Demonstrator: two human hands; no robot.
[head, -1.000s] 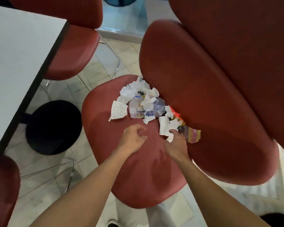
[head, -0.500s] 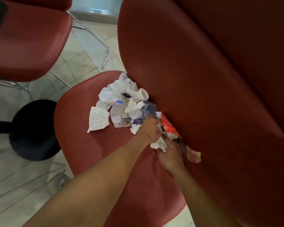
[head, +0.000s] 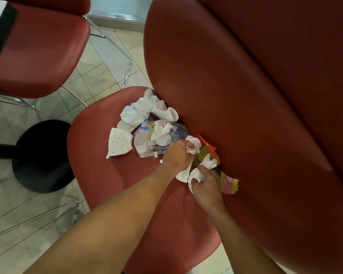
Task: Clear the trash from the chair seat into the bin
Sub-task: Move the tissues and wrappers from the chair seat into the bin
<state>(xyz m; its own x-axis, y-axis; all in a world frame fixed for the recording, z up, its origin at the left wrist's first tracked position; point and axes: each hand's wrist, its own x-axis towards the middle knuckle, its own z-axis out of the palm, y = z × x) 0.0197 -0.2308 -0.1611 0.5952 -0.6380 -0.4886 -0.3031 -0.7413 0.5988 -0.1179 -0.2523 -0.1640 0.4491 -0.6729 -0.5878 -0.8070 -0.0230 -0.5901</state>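
Both grips have closed in since the earlier frame: left hand (head: 176,155) clutches a crumpled tissue (head: 194,144), right hand (head: 205,186) clutches another tissue (head: 197,175); remaining trash (head: 147,123) lies beyond them on the chair seat (head: 107,175).

arms: two, bare to frame edge | sleeves: none visible | jewellery: none visible

Red chair seat (head: 115,184) carries crumpled trash (head: 147,123).
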